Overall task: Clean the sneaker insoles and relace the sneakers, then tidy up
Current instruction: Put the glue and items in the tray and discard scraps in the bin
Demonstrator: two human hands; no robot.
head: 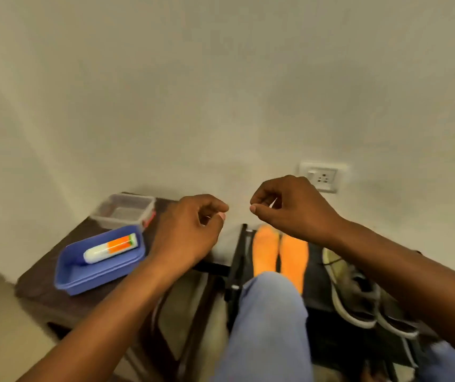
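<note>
Forearms enter from the lower corners over a blue-trousered knee (270,321); left hand (190,232) and right hand (289,208) are raised side by side before the wall, each with fingertips curled to the thumb as if pinching something thin; whether a lace or thread runs between them cannot be told, since blur hides it. Sneakers (358,299) lie below and right of the right hand, the nearer hand to them, on a dark surface, long axes running away from the camera toward the wall; orange insoles (278,252) lie flat between the hands and the knee, pointing the same way. Left of the left hand, a blue tray (69,279) holding a tube (110,248) and a clear container (124,210) sit on a dark table (38,296). A wall socket (323,176) shows above the right hand.
</note>
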